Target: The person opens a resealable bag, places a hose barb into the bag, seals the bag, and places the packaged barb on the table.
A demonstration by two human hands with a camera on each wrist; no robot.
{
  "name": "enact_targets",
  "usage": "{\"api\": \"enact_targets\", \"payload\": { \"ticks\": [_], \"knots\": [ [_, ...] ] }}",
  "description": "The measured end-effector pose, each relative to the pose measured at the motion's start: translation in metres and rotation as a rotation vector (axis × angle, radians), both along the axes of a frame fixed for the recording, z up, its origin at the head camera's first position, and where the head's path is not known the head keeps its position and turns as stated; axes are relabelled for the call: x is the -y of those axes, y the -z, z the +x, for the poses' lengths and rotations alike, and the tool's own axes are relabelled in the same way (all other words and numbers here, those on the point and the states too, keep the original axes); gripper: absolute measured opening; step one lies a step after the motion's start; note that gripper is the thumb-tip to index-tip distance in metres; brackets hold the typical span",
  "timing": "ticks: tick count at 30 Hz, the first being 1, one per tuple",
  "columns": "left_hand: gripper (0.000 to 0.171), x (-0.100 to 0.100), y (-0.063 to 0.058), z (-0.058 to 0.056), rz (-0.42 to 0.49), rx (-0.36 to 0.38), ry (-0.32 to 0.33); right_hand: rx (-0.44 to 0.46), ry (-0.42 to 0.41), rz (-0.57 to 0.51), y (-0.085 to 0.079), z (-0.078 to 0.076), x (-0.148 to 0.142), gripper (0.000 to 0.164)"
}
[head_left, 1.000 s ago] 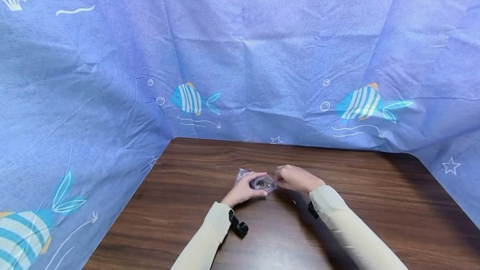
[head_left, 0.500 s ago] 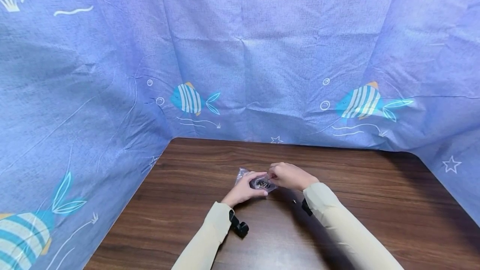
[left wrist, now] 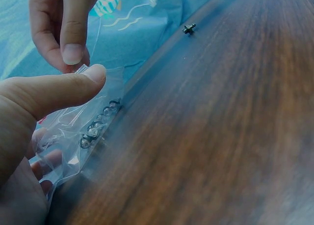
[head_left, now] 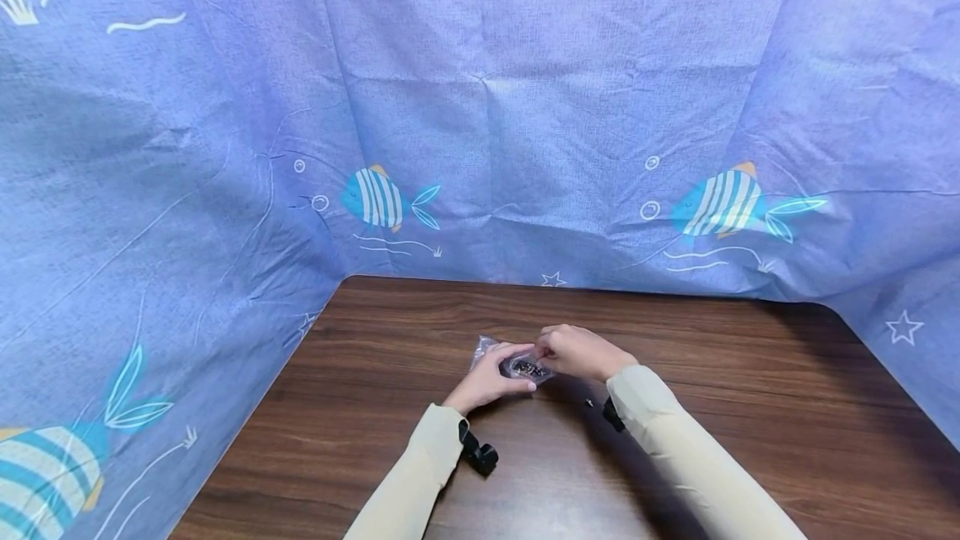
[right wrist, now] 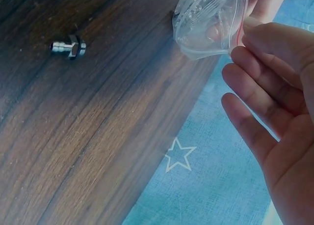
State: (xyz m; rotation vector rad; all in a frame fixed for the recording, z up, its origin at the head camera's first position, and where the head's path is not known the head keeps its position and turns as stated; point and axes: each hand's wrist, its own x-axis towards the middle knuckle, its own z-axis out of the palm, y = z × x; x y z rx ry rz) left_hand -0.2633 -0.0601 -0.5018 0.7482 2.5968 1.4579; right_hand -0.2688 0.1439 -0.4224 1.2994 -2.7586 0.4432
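A clear zip bag [right wrist: 208, 26] with a red line along its seal stands on the table with several small metal pieces [left wrist: 98, 124] inside. My left hand [head_left: 491, 377] holds the bag from its left side, thumb in front and fingers behind the plastic. On the other side, my right hand [head_left: 581, 352] pinches the bag's top edge between thumb and forefinger, its other fingers [right wrist: 250, 119] loosely bent. One metal fitting [right wrist: 68, 47] with a hex collar and a ribbed end lies loose on the wood, nearer to me than the bag.
The brown wooden table [head_left: 360, 407] spreads around both hands. Blue cloth [head_left: 555, 123] printed with fish hangs behind its far edge and at the sides. A black wrist strap with a camera [head_left: 478, 452] sits on the left forearm.
My right hand has shifted left along the bag's top edge, from its right corner toward my left fingertips, then stayed there. The left hand has kept its place.
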Motion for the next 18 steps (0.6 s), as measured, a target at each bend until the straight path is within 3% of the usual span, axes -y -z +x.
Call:
{"api": "enact_targets", "payload": {
  "ticks": [18],
  "knots": [
    [0.063, 0.001, 0.001, 0.000, 0.013, -0.021, 0.011, 0.135, 0.059, 0.023, -0.001, 0.014, -0.027, 0.011]
  ]
}}
